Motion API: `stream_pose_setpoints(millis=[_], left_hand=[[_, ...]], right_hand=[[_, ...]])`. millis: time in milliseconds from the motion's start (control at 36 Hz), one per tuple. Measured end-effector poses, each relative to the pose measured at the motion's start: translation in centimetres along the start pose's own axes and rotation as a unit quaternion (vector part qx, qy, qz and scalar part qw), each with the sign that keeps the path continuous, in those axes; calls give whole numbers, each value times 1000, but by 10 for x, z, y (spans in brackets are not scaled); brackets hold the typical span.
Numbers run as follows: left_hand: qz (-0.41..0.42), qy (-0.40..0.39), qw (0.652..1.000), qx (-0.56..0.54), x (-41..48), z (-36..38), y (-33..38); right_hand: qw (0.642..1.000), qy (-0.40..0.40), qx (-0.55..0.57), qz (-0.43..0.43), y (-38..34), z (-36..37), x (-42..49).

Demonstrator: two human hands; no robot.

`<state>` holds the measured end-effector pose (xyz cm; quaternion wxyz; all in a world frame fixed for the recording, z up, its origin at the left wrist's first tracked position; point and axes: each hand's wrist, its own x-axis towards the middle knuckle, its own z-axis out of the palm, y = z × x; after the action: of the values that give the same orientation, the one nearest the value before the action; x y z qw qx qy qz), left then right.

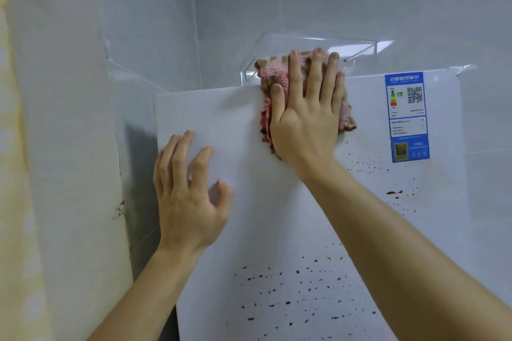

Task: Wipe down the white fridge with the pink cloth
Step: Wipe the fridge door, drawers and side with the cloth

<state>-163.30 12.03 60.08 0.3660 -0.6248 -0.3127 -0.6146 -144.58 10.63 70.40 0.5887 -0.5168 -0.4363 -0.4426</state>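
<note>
While the pink cloth (pixel 270 72) is lying bunched against the upper edge of the white fridge (pixel 235 113), partly lapping over the top rim, the right hand (pixel 304 116) is pressing it flat to the door. The right fingers (pixel 315 75) are lying nearly straight and spread over the cloth, tips reaching the rim, pinching nothing. The left hand (pixel 188 196) is resting on the bare door below and to the left, apart from the cloth. Its fingers are loosely arched, tips touching the surface, holding nothing.

Dark specks (pixel 291 296) are showing across the lower door and just below the cloth on the right. A reddish-brown smear (pixel 393 192) is sitting under the blue energy label (pixel 408 116), which is sticking near the door's upper right corner. A clear plastic box (pixel 318 43) is sitting on the fridge top behind the cloth. Pale wall tiles (pixel 152 22) are running behind.
</note>
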Motion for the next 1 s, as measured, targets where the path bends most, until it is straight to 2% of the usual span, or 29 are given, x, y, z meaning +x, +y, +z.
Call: stream_pose_setpoints(millis=[111, 389, 528, 639, 750, 1000], left_hand=[[8, -3, 1000, 21, 6, 7, 15], [-35, 5, 999, 17, 6, 16, 38], [-15, 6, 1000, 24, 7, 19, 44], [1, 7, 1000, 7, 12, 21, 47], [-2, 7, 1000, -1, 13, 24, 50], [11, 26, 999, 16, 10, 27, 53]], right_hand=[[999, 0, -5, -36, 17, -8, -25], [992, -95, -26, -76, 92, -40, -135], [995, -69, -23, -66, 85, -35, -116], [999, -22, -15, -44, 67, -24, -54], [1000, -16, -9, -23, 58, -17, -15], [998, -47, -23, -23, 102, -35, -105]])
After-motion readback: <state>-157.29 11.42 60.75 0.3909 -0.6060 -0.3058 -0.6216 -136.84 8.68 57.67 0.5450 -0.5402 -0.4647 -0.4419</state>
